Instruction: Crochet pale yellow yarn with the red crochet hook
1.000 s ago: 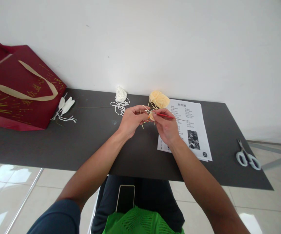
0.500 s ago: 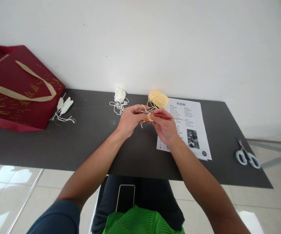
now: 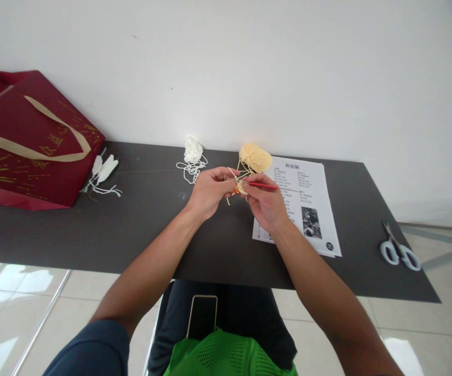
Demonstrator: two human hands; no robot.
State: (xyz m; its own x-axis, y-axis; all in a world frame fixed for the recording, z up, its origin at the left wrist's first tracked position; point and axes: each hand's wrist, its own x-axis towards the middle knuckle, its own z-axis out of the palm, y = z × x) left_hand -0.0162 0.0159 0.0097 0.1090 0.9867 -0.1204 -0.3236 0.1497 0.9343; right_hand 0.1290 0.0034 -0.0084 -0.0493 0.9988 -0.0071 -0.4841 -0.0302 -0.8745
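Note:
Between my two hands is a small cream crochet piece (image 3: pixel 242 188) with a bit of orange on it, partly covered by fingers. My left hand (image 3: pixel 209 192) pinches its left side, with pale yarn running over the index finger. My right hand (image 3: pixel 265 203) grips a crochet hook (image 3: pixel 263 185) with a red handle, its metal tip at the piece. From the piece, strands lead back to a pale yellow yarn ball (image 3: pixel 255 157) just behind the hands. Stitch detail is too small to make out.
A printed pattern sheet (image 3: pixel 320 183) lies under and right of my right hand. Scissors (image 3: pixel 400 250) rest at the right end of the dark table (image 3: pixel 139 230). White yarn (image 3: pixel 193 151), white crocheted pieces (image 3: pixel 105 169) and a red gift bag (image 3: pixel 33 141) are on the left. A phone (image 3: pixel 203 317) lies on my lap.
Both hands stay almost in place, still holding the crochet piece and hook. The piece has turned slightly, with more of its cream side showing. The view has shifted very slightly.

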